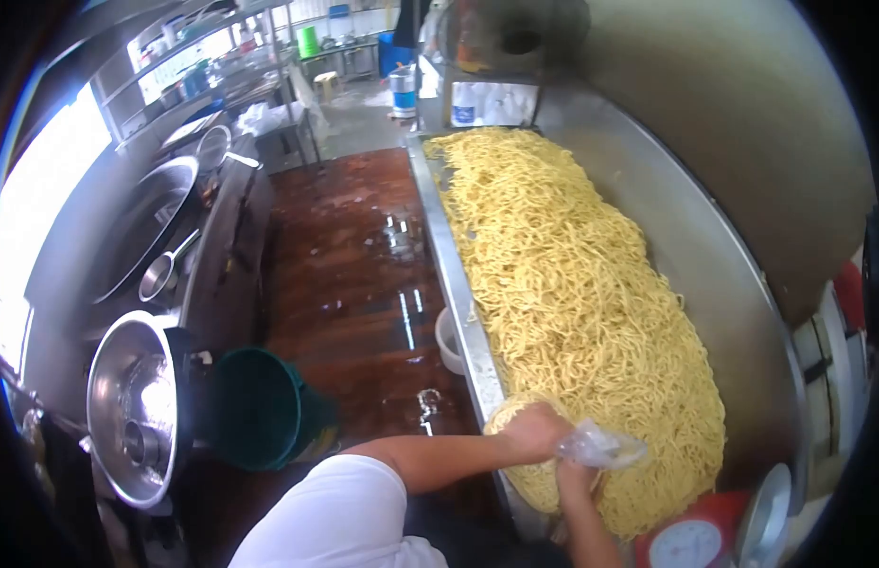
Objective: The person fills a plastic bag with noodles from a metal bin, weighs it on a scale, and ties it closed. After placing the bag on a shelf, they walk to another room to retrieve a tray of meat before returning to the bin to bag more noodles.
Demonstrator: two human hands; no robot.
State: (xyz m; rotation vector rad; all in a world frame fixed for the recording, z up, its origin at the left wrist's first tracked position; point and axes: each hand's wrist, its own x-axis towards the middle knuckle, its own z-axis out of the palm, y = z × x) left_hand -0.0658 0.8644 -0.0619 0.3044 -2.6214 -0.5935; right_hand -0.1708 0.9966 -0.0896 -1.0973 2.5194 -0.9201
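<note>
Yellow noodles lie in a long heap along a metal trough. At its near end, a clear plastic bag filled with noodles rests against the trough's left rim. My left hand is closed at the top of this bag. Just below it, my right hand is closed around the gathered neck, partly hidden by the loose plastic. The bag's crumpled top sticks out to the right over the heap.
A red scale with a metal pan stands at the lower right. To the left are a green bin, a steel bowl and a large wok. A white bucket stands beside the trough on the wet floor.
</note>
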